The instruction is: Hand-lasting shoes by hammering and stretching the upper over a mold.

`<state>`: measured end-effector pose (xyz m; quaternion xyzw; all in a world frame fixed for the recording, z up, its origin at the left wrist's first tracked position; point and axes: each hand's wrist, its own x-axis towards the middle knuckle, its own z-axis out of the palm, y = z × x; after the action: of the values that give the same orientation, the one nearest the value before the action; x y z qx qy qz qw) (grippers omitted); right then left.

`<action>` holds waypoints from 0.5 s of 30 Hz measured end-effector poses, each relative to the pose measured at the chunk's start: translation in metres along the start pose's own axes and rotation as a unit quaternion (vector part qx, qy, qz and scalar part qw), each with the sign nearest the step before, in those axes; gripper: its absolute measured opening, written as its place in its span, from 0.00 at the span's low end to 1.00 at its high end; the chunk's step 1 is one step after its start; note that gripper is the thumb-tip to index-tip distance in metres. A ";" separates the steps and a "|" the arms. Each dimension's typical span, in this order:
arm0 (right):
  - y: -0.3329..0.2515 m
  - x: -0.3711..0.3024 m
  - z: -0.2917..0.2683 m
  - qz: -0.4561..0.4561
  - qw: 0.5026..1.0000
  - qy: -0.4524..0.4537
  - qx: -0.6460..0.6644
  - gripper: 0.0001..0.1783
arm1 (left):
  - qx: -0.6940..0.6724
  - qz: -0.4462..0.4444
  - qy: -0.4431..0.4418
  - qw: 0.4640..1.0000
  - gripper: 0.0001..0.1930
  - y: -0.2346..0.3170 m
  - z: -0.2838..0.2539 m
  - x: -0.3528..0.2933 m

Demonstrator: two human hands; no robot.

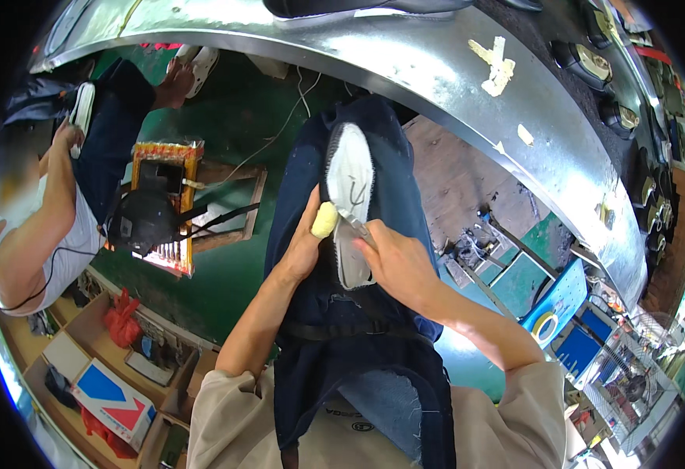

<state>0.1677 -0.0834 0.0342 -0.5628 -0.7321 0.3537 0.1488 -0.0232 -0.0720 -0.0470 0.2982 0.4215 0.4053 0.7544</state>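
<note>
A dark shoe (350, 168) lies bottom up across my lap, its pale white underside facing me and its rim dark and puckered. A short dark curved line marks the white face. My left hand (307, 241) is closed round the shoe's left side, with a yellow wrap (324, 220) on the thumb. In my closed right hand (393, 258) is a small metal tool with a flat blade (349, 216), its tip against the underside near the middle. Its exact kind cannot be made out. A dark blue apron (389, 320) covers my lap under the shoe.
A curved metal bench (428, 59) bends round ahead and right, with dark shoes (583, 64) beyond. On the left a co-worker (45, 227) holds a white-soled shoe, near a wooden stool (233, 205) and black bag (143, 221). Lower right stand a blue stool (557, 301) and wire rack (632, 383).
</note>
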 end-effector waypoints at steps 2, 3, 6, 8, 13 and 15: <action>0.003 0.006 0.003 0.019 0.997 -0.053 0.052 0.15 | 0.019 0.049 0.006 0.999 0.39 -0.009 -0.007 -0.005; -0.004 0.011 -0.001 0.038 0.988 -0.107 0.105 0.14 | 0.037 0.096 0.014 0.995 0.39 -0.011 -0.008 -0.010; -0.015 0.018 -0.034 0.162 0.935 -0.214 0.231 0.14 | 0.167 0.060 0.070 0.982 0.37 -0.017 -0.014 -0.016; -0.004 0.012 -0.049 0.162 0.941 -0.226 0.194 0.16 | 0.342 0.013 0.061 0.938 0.37 0.014 -0.001 -0.014; -0.004 0.020 -0.087 0.102 0.937 -0.325 0.071 0.12 | 0.353 0.000 -0.010 0.936 0.30 0.050 -0.001 0.005; -0.010 0.021 -0.073 -0.076 0.914 -0.389 -0.080 0.11 | 0.375 -0.007 -0.026 0.927 0.28 0.052 0.008 0.004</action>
<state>0.1991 -0.0395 0.0890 -0.3328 -0.7986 0.4728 -0.1669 -0.0335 -0.0440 -0.0031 0.5671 0.5248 0.2047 0.6009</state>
